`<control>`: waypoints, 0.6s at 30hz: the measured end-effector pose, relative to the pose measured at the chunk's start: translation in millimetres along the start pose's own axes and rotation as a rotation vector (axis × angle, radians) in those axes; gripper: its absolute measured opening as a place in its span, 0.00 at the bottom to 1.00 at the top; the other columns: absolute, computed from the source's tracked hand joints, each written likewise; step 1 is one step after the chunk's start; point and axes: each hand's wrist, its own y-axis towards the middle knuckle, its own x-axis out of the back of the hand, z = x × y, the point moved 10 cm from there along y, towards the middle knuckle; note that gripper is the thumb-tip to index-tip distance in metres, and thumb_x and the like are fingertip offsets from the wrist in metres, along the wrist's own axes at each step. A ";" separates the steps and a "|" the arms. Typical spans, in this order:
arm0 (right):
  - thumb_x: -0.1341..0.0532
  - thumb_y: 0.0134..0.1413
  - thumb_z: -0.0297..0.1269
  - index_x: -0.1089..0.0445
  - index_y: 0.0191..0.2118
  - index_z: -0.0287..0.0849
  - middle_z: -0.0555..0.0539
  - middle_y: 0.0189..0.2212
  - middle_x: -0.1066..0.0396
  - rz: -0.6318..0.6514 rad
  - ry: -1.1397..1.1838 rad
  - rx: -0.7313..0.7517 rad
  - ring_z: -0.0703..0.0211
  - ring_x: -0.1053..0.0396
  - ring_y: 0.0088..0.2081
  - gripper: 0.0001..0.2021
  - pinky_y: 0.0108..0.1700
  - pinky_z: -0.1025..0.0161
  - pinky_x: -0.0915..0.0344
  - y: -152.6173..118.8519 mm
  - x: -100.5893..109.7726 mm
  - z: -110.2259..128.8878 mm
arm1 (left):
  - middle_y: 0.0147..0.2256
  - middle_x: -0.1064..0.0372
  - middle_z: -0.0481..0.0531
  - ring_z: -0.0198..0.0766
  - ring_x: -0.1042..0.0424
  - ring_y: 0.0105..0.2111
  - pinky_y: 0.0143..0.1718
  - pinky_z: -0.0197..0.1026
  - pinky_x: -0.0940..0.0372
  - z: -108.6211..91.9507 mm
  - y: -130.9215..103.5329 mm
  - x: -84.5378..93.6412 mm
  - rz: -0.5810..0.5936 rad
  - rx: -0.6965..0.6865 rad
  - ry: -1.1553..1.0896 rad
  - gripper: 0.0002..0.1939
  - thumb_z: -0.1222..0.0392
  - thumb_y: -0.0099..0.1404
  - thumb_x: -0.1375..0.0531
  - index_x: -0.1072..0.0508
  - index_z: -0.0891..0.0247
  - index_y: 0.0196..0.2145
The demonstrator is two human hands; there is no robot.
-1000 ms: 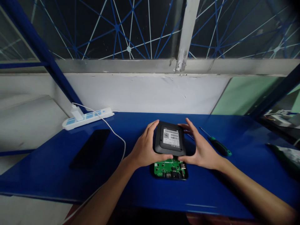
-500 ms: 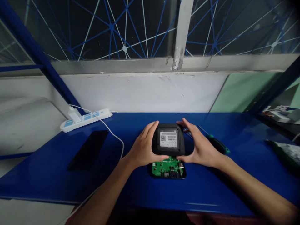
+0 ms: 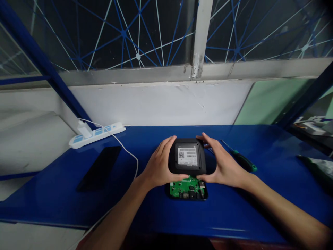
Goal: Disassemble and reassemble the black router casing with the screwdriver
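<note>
Between my two hands is a black plastic casing cover (image 3: 202,163) with a white printed label (image 3: 187,155) facing up. My left hand (image 3: 161,163) grips its left side, thumb along the near edge. My right hand (image 3: 221,161) grips the right side the same way, with fingertips at the far corner. Just below the cover, on the blue table, lies a green circuit board (image 3: 179,188) in a black tray-like shell. The cover hides the board's far part. Small ports line the board's near and right edges.
A screwdriver (image 3: 243,160) with a green and black handle lies right of my right hand. Left are a black phone-like slab (image 3: 100,168), a white power strip (image 3: 97,135) and a white cable (image 3: 125,148). A plastic bag (image 3: 316,170) sits at the far right.
The view has shifted slightly. Both hands keep their hold on the casing cover, which stays above the circuit board with hardly any movement.
</note>
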 end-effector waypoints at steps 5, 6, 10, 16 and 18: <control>0.28 0.43 0.53 0.71 0.74 0.47 0.34 0.64 0.44 0.112 -0.004 -0.006 0.31 0.40 0.62 0.63 0.61 0.34 0.35 -2.9 -6.8 4.3 | 0.63 0.47 0.70 0.71 0.41 0.61 0.57 0.73 0.38 -2.4 -4.6 -6.5 0.084 0.020 -0.045 0.65 0.43 0.45 0.26 0.59 0.59 0.69; 0.29 0.42 0.55 0.71 0.74 0.46 0.33 0.63 0.43 0.147 -0.008 -0.016 0.30 0.38 0.61 0.63 0.59 0.34 0.34 -3.8 -9.7 4.5 | 0.62 0.47 0.70 0.70 0.40 0.61 0.57 0.73 0.38 -3.7 -6.6 -8.5 0.111 0.024 -0.054 0.65 0.43 0.45 0.26 0.60 0.58 0.70; 0.30 0.39 0.60 0.67 0.74 0.43 0.30 0.59 0.39 0.270 -0.063 -0.022 0.28 0.33 0.56 0.65 0.52 0.34 0.29 -7.8 -21.2 8.1 | 0.62 0.48 0.69 0.71 0.41 0.61 0.57 0.74 0.38 -10.3 -15.8 -11.1 0.172 0.031 -0.052 0.69 0.46 0.44 0.25 0.65 0.57 0.70; 0.30 0.36 0.65 0.62 0.74 0.41 0.33 0.52 0.35 0.286 -0.073 0.021 0.33 0.31 0.50 0.65 0.50 0.35 0.30 -10.9 -25.6 17.7 | 0.63 0.48 0.69 0.72 0.42 0.61 0.56 0.76 0.39 -13.3 -29.8 -12.8 0.208 0.040 -0.020 0.69 0.46 0.44 0.25 0.66 0.54 0.70; 0.30 0.37 0.64 0.61 0.74 0.40 0.34 0.51 0.36 0.306 -0.061 0.022 0.36 0.31 0.48 0.65 0.49 0.38 0.29 -12.8 -28.4 19.1 | 0.62 0.47 0.69 0.73 0.40 0.60 0.56 0.76 0.39 -12.9 -34.6 -15.8 0.228 0.050 0.001 0.69 0.45 0.45 0.25 0.67 0.54 0.70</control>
